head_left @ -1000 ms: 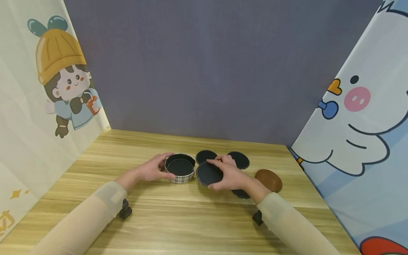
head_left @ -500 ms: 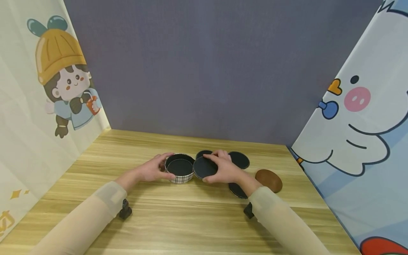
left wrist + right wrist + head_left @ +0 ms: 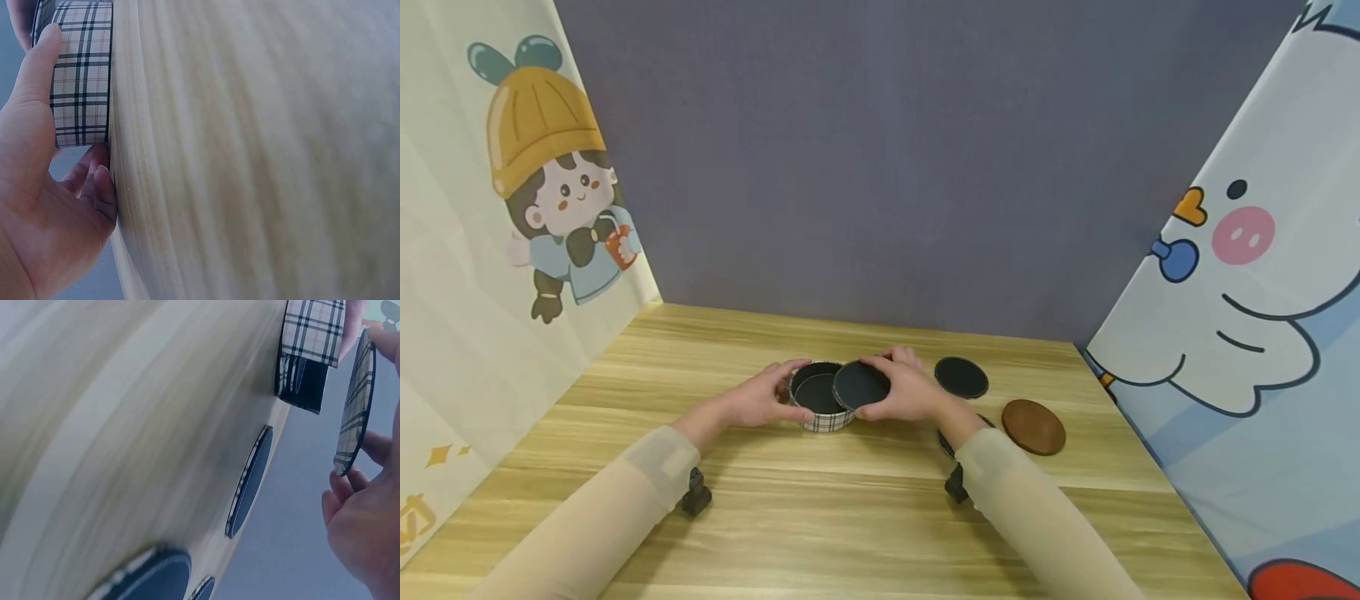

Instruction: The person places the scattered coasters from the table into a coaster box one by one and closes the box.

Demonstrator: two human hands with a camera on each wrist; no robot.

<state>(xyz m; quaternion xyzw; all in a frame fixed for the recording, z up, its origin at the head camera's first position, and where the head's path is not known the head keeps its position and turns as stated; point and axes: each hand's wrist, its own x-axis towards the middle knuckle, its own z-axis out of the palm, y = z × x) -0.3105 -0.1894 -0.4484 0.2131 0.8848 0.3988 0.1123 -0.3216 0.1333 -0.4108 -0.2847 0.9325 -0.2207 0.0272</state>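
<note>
My left hand (image 3: 766, 397) grips the side of a round, plaid coaster holder (image 3: 827, 422), thumb in front and fingers behind. Its inside is black, and it sits on the wooden table; the left wrist view shows the thumb against the plaid wall (image 3: 81, 87). Between thumb and fingers, my right hand (image 3: 904, 393) holds a round coaster (image 3: 859, 386), black on top and plaid underneath (image 3: 356, 406). The coaster is raised and tilted, overlapping the holder's right rim in the head view. In the right wrist view, a gap shows in the holder's wall.
Black coasters lie to the right: one at the back (image 3: 962, 377) and one partly behind my right forearm (image 3: 946, 442). Another coaster (image 3: 249, 484), hidden by my hand in the head view, lies near the holder. A brown disc (image 3: 1033, 427) lies farther right. A grey backdrop (image 3: 865, 167) stands behind.
My right hand has carried its coaster left and slightly back, from beside the holder to over its right rim. My left hand and the holder have stayed in place.
</note>
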